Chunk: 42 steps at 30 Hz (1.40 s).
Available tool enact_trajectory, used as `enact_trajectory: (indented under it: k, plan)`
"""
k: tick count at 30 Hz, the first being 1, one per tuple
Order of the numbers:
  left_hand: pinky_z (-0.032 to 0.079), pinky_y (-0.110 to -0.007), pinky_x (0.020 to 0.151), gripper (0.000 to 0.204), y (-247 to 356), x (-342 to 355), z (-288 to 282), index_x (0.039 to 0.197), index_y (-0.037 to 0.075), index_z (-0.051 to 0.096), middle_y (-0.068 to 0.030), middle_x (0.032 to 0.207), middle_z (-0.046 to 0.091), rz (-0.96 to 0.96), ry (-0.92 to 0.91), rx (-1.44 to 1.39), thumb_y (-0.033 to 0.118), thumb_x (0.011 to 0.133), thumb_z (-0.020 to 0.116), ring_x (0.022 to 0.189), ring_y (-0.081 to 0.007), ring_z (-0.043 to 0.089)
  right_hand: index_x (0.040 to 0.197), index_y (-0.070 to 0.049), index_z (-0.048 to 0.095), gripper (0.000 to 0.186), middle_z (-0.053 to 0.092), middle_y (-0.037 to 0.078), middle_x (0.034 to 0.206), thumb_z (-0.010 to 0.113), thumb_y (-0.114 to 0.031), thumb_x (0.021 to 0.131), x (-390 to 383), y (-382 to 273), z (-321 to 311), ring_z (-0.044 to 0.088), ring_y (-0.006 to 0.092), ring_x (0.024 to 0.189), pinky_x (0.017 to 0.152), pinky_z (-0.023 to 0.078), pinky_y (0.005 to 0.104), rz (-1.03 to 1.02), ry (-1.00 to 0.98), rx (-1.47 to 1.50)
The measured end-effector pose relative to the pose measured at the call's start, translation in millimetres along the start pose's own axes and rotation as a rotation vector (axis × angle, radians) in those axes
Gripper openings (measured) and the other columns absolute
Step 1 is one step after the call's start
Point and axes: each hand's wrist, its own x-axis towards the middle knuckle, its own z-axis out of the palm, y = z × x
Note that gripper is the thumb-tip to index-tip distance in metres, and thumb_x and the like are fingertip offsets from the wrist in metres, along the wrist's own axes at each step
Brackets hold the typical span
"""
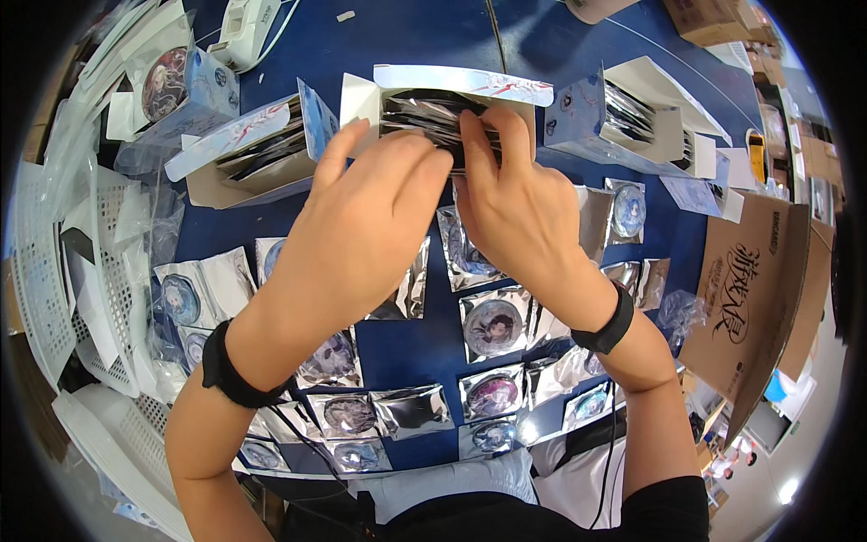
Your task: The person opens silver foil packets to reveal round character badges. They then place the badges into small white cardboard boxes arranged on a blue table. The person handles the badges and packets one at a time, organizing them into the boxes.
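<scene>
In front of me stands an open carton point(462, 83) with a printed lid flap, packed with silver foil packets point(424, 110). My left hand point(366, 217) covers its near left side, thumb against the side flap and the other fingers curled over the front; their tips are hidden. Bent fingers of my right hand point(522, 203) reach into the carton among the foil packets, its thumb tucked below. Below my hands, rows of round picture badges point(495, 327) lie on foil packets across the blue table point(397, 348).
Similar open cartons of packets stand at left point(257, 163) and right point(623, 117). A printed box with a round badge point(167, 83) is at far left. White perforated baskets point(108, 271) line the left edge; a brown cardboard box point(745, 298) stands at right. A white device point(246, 32) with a cable lies at the back.
</scene>
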Motion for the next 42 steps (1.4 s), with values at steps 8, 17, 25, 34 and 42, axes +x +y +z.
enact_trajectory:
  k: [8,17,25,34,42]
  plan:
    - [0.035,-0.041,0.088,0.042,-3,-12,1,0.104,0.0,0.056,-0.0095,0.097,0.053,0.045,0.082,0.206,0.003,0.062,0.062,0.1,-0.0263,0.049,0.109,-0.003,0.055,0.046,0.053,0.009,0.105,0.065,-0.006,0.065,-7,7,-17,0.053,0.0161,0.05,0.042,0.042,0.0258,-0.157,0.085,0.329]
    - [0.025,-0.043,0.097,0.044,7,-8,7,0.104,0.005,0.054,-0.0064,0.106,0.05,-0.112,-0.021,0.279,0.01,0.062,0.066,0.11,-0.0236,0.042,0.102,-0.002,0.054,0.033,0.051,0.007,0.101,0.062,-0.008,0.071,-2,6,-16,0.056,0.0195,0.055,0.043,0.045,0.0283,-0.131,-0.031,0.459]
    - [0.021,-0.046,0.1,0.042,8,-7,3,0.104,0.005,0.054,-0.0065,0.116,0.049,-0.118,-0.087,0.274,0.011,0.065,0.066,0.117,-0.0232,0.039,0.1,-0.002,0.054,0.03,0.055,0.007,0.101,0.061,-0.007,0.071,-3,12,-21,0.059,0.0226,0.059,0.045,0.047,0.0296,-0.164,-0.002,0.573]
    - [0.021,-0.046,0.1,0.021,10,-6,7,0.093,0.006,0.059,-0.0056,0.114,0.054,-0.117,-0.025,0.334,0.013,0.075,0.051,0.115,-0.0204,0.042,0.086,0.0,0.055,0.017,0.058,0.012,0.092,0.057,-0.005,0.07,11,-1,-32,0.06,0.0306,0.061,0.05,0.049,0.0352,-0.092,-0.381,0.343]
    - [0.016,-0.047,0.102,0.036,9,-10,9,0.106,0.002,0.054,-0.0098,0.122,0.048,-0.1,-0.064,0.357,0.011,0.071,0.056,0.12,-0.0227,0.037,0.092,0.004,0.059,0.019,0.058,0.013,0.098,0.048,0.005,0.076,18,16,-54,0.058,0.0226,0.063,0.057,0.046,0.0285,-0.033,-0.142,0.572]
